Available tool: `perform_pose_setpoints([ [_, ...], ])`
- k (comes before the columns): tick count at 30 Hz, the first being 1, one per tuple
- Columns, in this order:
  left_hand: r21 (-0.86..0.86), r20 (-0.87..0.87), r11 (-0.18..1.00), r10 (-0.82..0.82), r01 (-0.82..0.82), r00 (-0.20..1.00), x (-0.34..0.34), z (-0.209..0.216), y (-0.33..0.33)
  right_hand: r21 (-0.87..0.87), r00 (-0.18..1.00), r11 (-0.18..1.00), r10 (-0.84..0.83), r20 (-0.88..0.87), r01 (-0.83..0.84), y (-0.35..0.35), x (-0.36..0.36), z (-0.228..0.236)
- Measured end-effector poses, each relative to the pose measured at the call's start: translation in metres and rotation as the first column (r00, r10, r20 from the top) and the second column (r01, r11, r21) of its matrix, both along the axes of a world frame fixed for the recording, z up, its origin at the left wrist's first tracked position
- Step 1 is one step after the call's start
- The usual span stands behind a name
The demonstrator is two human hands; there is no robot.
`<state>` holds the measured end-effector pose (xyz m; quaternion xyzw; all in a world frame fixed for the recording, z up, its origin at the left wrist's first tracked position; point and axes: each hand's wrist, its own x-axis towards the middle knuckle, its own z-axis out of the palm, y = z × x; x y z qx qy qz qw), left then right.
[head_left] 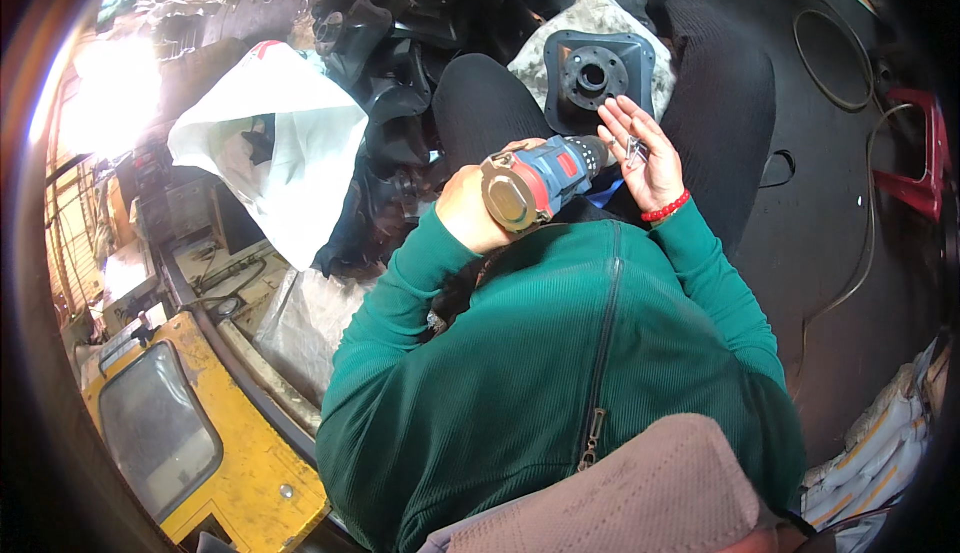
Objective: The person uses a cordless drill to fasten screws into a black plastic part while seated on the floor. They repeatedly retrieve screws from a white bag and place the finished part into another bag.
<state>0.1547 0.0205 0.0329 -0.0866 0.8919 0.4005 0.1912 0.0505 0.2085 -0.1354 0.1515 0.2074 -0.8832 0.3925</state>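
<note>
My left hand (470, 211) is wrapped round a blue and red cordless drill (562, 173), its black chuck pointing right. The chuck end is close to the fingers of my right hand (655, 168). That hand is palm up with its fingers stretched out, and several small silvery metal fasteners (635, 150) rest in it; their exact kind is too small to tell. Just beyond the hands, between my knees, lies a black square-flanged part (632, 51) with a round, holed hub in its middle. Under it is a dirty white cloth or sack (585, 15).
Dark moulded parts (395, 83) are heaped at the far left. A white plastic bag (300, 133) hangs open beside my left knee. Yellow machinery with a window (205, 453) stands near left. On the right are a red frame (915, 158), a ring-shaped band (832, 58) and a cable (870, 243).
</note>
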Motion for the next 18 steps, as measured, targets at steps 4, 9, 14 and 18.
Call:
perform_pose_setpoints([
  [4,-0.037,-0.018,0.999,-0.040,0.040,0.999,-0.001,0.003,-0.001,0.028,0.999,1.000,-0.009,-0.042,0.010,-0.001,0.001,0.001],
  [9,-0.025,-0.001,0.999,-0.041,0.041,0.999,0.000,-0.002,-0.005,0.029,0.999,1.000,-0.008,-0.039,0.009,0.000,0.000,0.001],
  [14,-0.088,-0.182,0.996,-0.046,0.030,0.982,-0.001,-0.003,-0.012,0.103,0.995,0.991,-0.088,0.035,0.084,0.000,-0.004,-0.004],
  [18,-0.115,-0.233,0.993,-0.042,0.016,0.972,0.000,0.006,-0.017,0.235,0.998,0.970,-0.066,0.017,0.061,0.005,-0.006,-0.023],
])
